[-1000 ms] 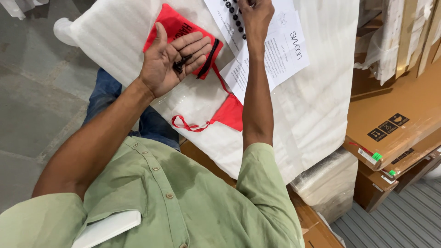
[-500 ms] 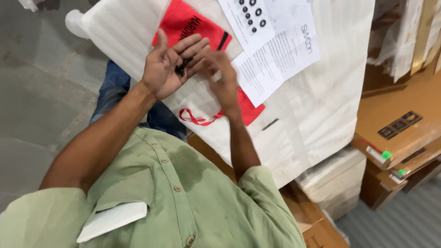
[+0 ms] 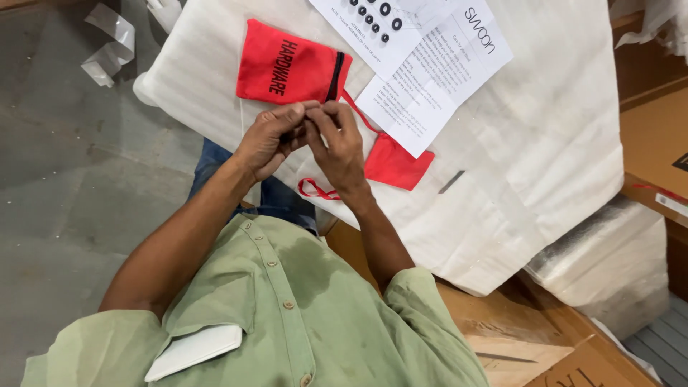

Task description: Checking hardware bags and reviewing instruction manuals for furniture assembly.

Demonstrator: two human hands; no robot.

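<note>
My left hand (image 3: 269,140) and my right hand (image 3: 337,143) meet fingertip to fingertip above a white foam-wrapped panel (image 3: 530,143). Both sets of fingers are curled and pinched together, and whatever is between them is hidden. Just beyond the hands lies a red drawstring pouch (image 3: 287,64) with black lettering. A smaller red pouch (image 3: 398,163) lies to the right of my right hand, and its red cord loop (image 3: 315,190) trails by my wrist. Two printed sheets rest past the pouches: a text sheet (image 3: 430,79) and a sheet with pictures of round parts (image 3: 373,21).
Brown cardboard boxes stand at the right (image 3: 656,143) and below the panel (image 3: 516,337). Another foam-wrapped bundle (image 3: 609,258) sits at the lower right. Scraps of clear plastic (image 3: 107,43) lie on the grey floor at the upper left. My green shirt's pocket holds a white flat item (image 3: 193,351).
My right hand came down from the printed sheets to my left hand. My left palm, open before with small dark pieces in it, has curled shut.
</note>
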